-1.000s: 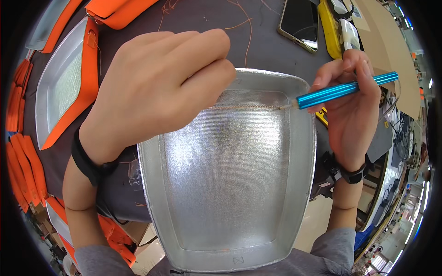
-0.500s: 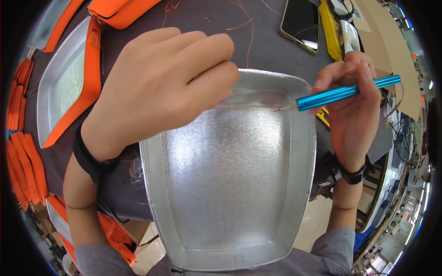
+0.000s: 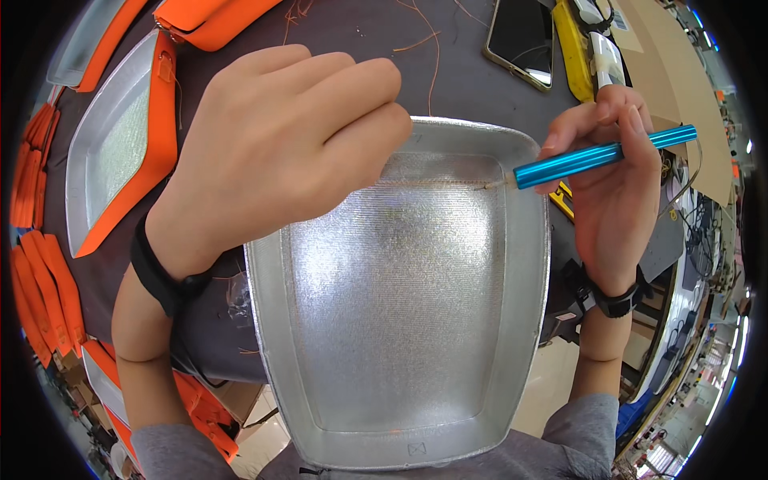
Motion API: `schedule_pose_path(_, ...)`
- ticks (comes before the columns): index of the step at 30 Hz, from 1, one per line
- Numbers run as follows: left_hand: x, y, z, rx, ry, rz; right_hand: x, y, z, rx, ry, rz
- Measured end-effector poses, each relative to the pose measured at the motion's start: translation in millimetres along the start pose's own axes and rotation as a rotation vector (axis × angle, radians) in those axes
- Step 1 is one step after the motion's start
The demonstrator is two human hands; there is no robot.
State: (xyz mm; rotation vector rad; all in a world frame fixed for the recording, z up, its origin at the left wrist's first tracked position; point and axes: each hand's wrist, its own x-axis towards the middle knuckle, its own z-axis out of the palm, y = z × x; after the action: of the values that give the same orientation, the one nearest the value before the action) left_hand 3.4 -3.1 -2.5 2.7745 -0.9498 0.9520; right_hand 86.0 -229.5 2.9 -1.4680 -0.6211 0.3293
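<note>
In front of me a silver foil-lined bag shell with raised side walls stands tilted, its near end against my body. My left hand is closed in a fist above its far left corner, back of the hand up. What its fingers hold, if anything, is hidden. My right hand grips a blue-handled awl between thumb and fingers, over the shell's right wall. The awl's thin tip points left, at the far part of the foil. A fine thread-like line runs along the foil between the tip and my left hand.
Orange bag parts with silver linings lie to the left, beside stacked orange strips. A phone, a yellow tool and cardboard are at the far right. Loose orange threads lie on the dark table.
Almost nothing differs. My left hand has shifted very slightly left, and the awl's tip has moved a little upward. The shell stays about where it was.
</note>
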Motion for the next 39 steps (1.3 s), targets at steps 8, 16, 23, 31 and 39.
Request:
schedule_pose_path(8,-1,-1,10,-0.063,0.045,-0.07,-2,-2,1,-0.013,0.027,0.013)
schedule_pose_path(16,-2,1,10,-0.164,-0.031,-0.153,-2,0,0,0.005,0.012,-0.013)
schedule_pose_path(23,0,2,-1,-0.17,-0.043,-0.128,-1,0,0,0.023,-0.007,0.001)
schedule_pose_path(31,1,1,6,0.018,0.022,-0.015,-1,0,0,-0.003,-0.013,-0.013)
schedule_pose_path(39,2,9,8,-0.011,-0.077,-0.107,-2,-1,-1,-0.005,-0.022,-0.022)
